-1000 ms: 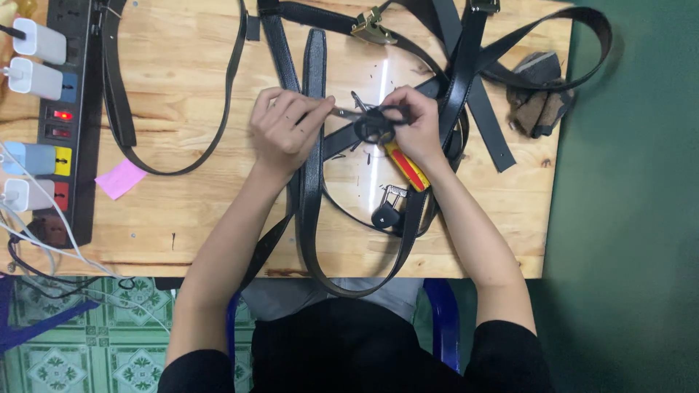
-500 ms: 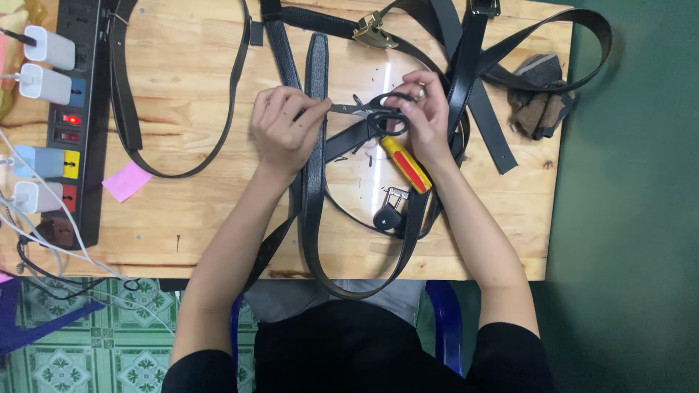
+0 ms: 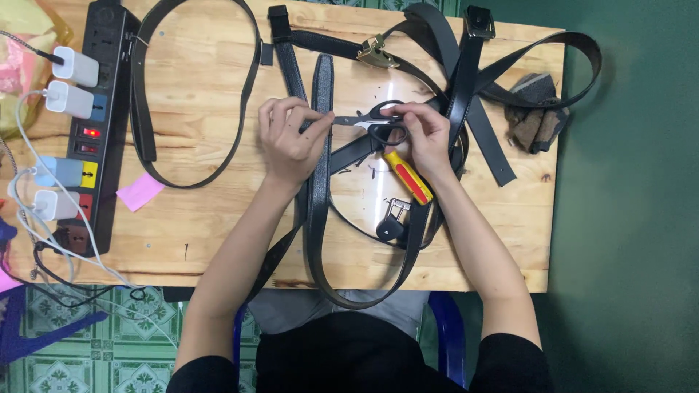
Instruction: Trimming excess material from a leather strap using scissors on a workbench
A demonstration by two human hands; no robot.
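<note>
Now, my grips:
Left hand [image 3: 290, 142]: pinches the belt [image 3: 321, 94] beside the blades; limp, slick strap.
Right hand [image 3: 426, 135]: fingers through scissors [image 3: 378, 122] handles, blades narrow.

Pink paper label [image 3: 140, 192] beside power strip [image 3: 102, 131]

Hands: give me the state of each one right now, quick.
Left hand: closed, pinching the upright black leather belt strap at the scissor tips.
Right hand: closed, holding the black-handled steel scissors.

Head camera looks straight down, close over the wooden table [image 3: 218, 87].
</note>
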